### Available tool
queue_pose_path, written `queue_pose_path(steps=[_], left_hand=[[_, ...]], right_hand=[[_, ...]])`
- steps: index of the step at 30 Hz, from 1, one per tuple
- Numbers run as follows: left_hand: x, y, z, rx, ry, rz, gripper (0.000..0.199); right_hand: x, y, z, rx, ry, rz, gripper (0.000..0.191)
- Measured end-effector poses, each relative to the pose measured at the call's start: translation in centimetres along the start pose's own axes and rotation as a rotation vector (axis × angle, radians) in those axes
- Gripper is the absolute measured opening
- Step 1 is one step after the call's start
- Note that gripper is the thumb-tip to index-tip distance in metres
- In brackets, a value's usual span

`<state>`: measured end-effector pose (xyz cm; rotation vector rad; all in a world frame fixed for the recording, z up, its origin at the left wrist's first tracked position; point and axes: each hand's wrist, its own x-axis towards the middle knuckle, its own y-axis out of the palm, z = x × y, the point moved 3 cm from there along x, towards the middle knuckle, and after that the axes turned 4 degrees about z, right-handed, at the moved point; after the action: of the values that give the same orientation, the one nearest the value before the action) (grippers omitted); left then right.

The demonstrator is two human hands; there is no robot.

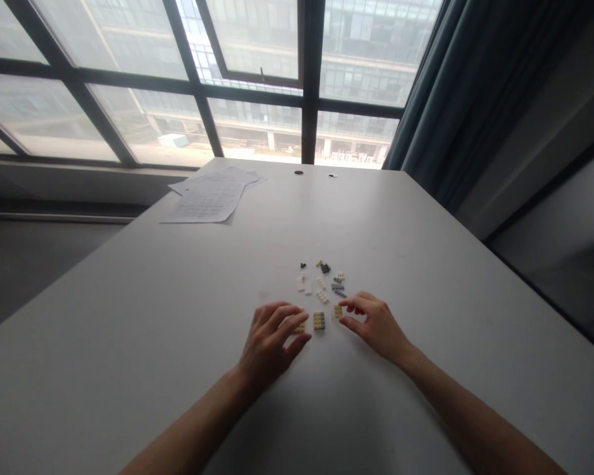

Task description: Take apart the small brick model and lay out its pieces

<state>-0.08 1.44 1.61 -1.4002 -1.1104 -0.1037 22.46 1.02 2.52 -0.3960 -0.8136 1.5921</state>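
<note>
On the white table (178, 316), my left hand (274, 336) has its fingers apart, curved over a tan brick piece (301, 327) that it partly hides. Between my hands lies a tan and grey studded block (319, 321). My right hand (373, 321) has thumb and forefinger on either side of another tan piece (338, 311), at its right edge; whether they grip it is too small to tell. Just beyond are white bricks (321, 290), white flat pieces (304, 285), grey bricks (337, 287) and dark small pieces (325, 268).
Printed paper sheets (210, 198) lie at the table's far left. Two round holes (299, 173) are near the far edge. Beyond the table stand large windows, with a dark curtain (440, 86) on the right.
</note>
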Motion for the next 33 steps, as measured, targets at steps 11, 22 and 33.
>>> queue_pose_path(steps=[11, 22, 33], left_hand=[[-0.1, 0.9, -0.7, 0.025, 0.106, 0.286, 0.036], [-0.1, 0.7, 0.3, -0.003, -0.049, 0.214, 0.022], [-0.2, 0.7, 1.1, -0.012, -0.152, 0.115, 0.015]], right_hand=[[-0.9, 1.6, -1.1, -0.089, 0.064, 0.071, 0.021], [-0.8, 2.1, -1.3, -0.126, 0.074, 0.083, 0.019], [-0.9, 2.2, -1.5, -0.128, 0.059, 0.093, 0.02]])
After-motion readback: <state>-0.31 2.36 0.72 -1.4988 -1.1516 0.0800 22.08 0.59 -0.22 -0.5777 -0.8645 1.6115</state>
